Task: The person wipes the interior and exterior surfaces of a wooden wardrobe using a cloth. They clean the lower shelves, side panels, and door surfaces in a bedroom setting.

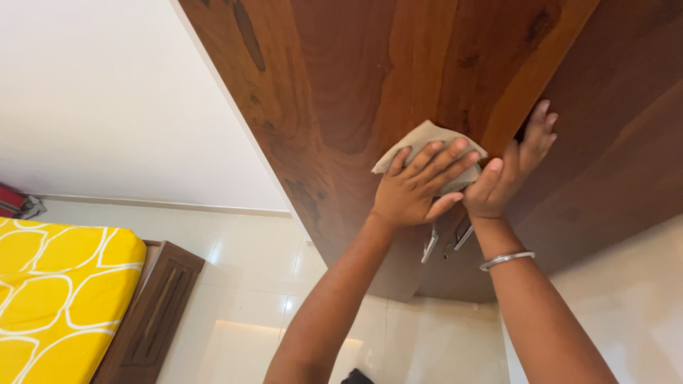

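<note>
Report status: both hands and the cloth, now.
Left hand flat on beige cloth, pressing it to the wooden wardrobe door. Right hand grips the door edge. Nothing in the way.

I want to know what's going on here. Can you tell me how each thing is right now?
Left hand: flat, pressing the cloth to the door.
Cloth: crumpled, pinned under the fingers.
Right hand: fingers curled around the door's edge.
Wooden door: slightly ajar at that edge.
Door handles: untouched.
Bracelet: on the right wrist.
Bed: covered with a yellow patterned sheet.
</note>
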